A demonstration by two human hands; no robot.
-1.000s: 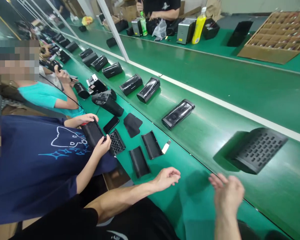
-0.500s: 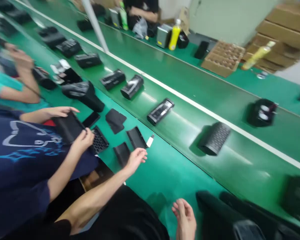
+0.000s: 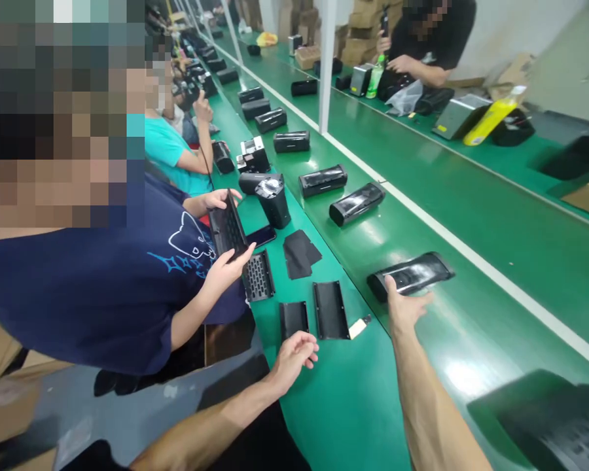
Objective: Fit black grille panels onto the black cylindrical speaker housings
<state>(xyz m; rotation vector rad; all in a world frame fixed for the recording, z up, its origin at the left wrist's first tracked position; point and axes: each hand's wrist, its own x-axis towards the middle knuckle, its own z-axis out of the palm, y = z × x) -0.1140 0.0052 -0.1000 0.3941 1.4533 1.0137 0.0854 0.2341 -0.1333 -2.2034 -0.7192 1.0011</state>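
My right hand is at the near side of a black speaker housing with a glossy top on the green belt. Its thumb overlaps the housing's near end, and its fingers are spread to the right; it does not appear to grip. My left hand hovers over the green bench, half curled with fingers loosely apart and nothing visible in it. Just beyond it lie a small black shell piece and a larger trough-shaped black shell. A small white-labelled item lies beside the larger shell.
On my left a co-worker in a navy shirt holds a black shell. Several housings line the belt, including a perforated one at lower right. Black sheets and a perforated panel lie on the bench.
The view has swung left and up. My right hand has gone from low over the bench to the speaker housing on the belt. My left hand stays near the shells.
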